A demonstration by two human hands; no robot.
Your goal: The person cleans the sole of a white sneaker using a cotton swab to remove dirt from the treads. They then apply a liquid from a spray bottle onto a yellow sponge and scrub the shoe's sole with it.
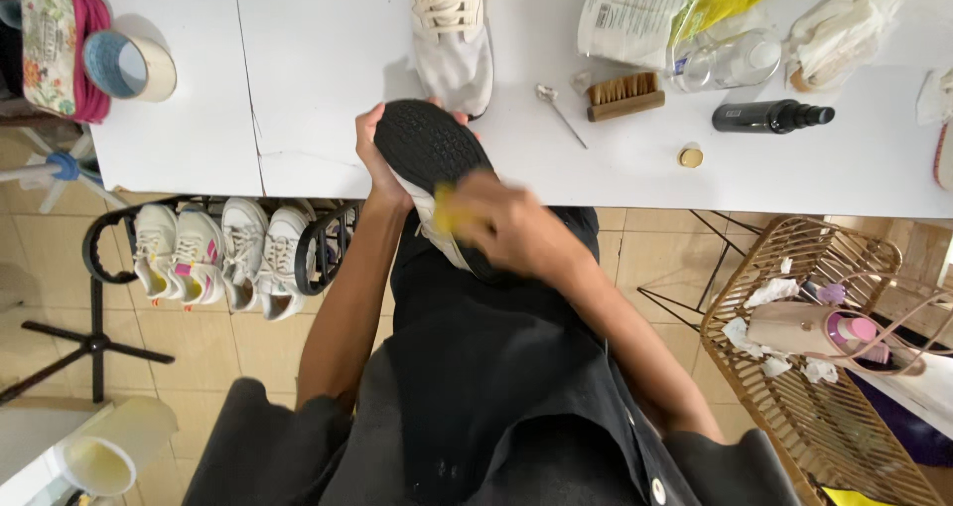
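Our left hand [375, 158] is wrapped around the far end of a sneaker [429, 163] held sole-up over our lap at the near edge of the white table [328, 49], while our right hand [506, 230], blurred, pinches a small yellow sponge [444, 211] against the shoe's pale side. The black sole looks clean, so we judge the scrubbing partly done. Farther out lie a second sneaker [452, 34], a wooden brush [623, 96] and a black bottle [769, 117].
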